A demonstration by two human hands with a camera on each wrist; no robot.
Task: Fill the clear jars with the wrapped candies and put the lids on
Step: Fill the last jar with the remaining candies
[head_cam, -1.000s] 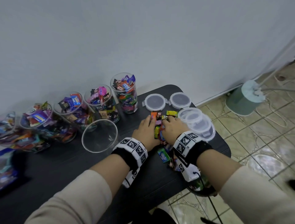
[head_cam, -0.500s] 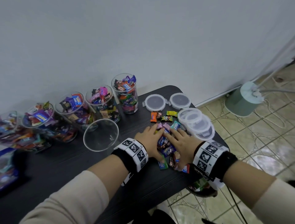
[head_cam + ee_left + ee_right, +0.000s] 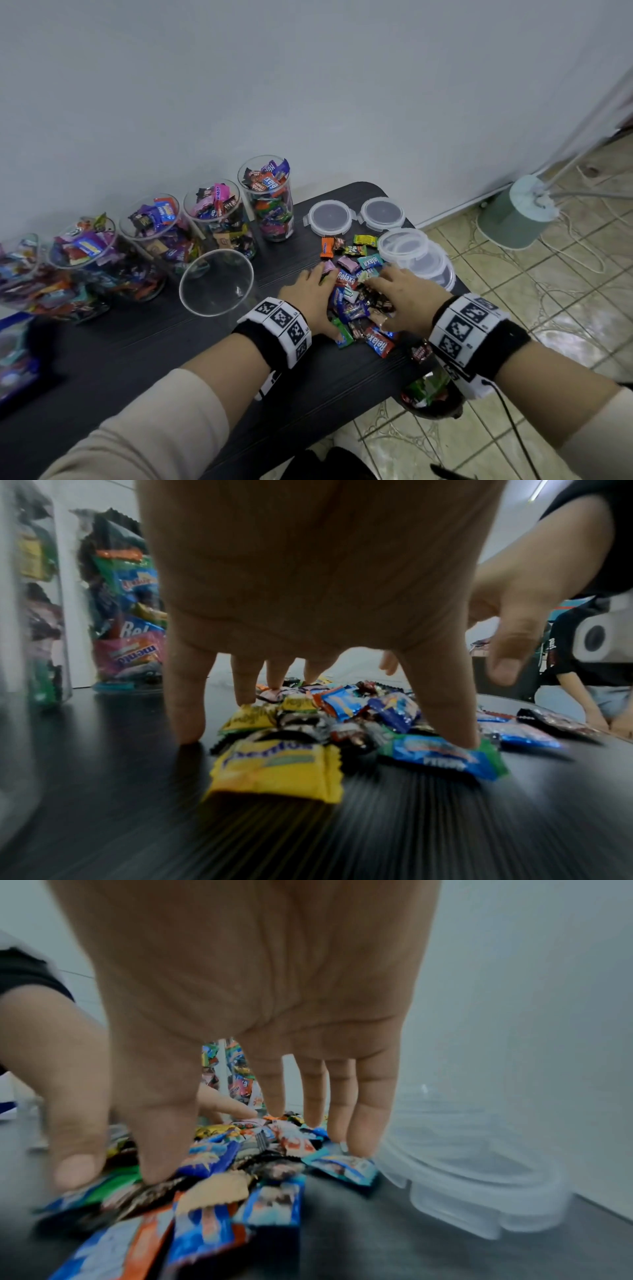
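A loose pile of wrapped candies [image 3: 356, 305] lies on the black table [image 3: 171, 346], right of an empty clear jar [image 3: 217, 282]. My left hand [image 3: 308, 296] rests on the pile's left side and my right hand [image 3: 402, 299] on its right side. Both have straight, spread fingers pressing down on wrappers. In the left wrist view the left hand [image 3: 308, 631] touches a yellow candy [image 3: 277, 769] and a blue one [image 3: 441, 753] with its fingertips. The right hand [image 3: 274, 1015] covers blue and orange wrappers [image 3: 212, 1153]. Several filled jars [image 3: 265, 198] stand behind. Lids [image 3: 330, 217] lie flat beyond the pile.
A stack of clear lids [image 3: 416, 255] sits just right of the right hand, near the table's right edge. A dark bowl of candies [image 3: 428, 394] hangs below the near edge. A blue packet [image 3: 13, 353] lies far left. A stand's round base [image 3: 513, 212] is on the tiled floor.
Both hands have drawn back toward me, dragging candies along. The right hand's fingers have spread flat, and a few candies are left behind near the lids.
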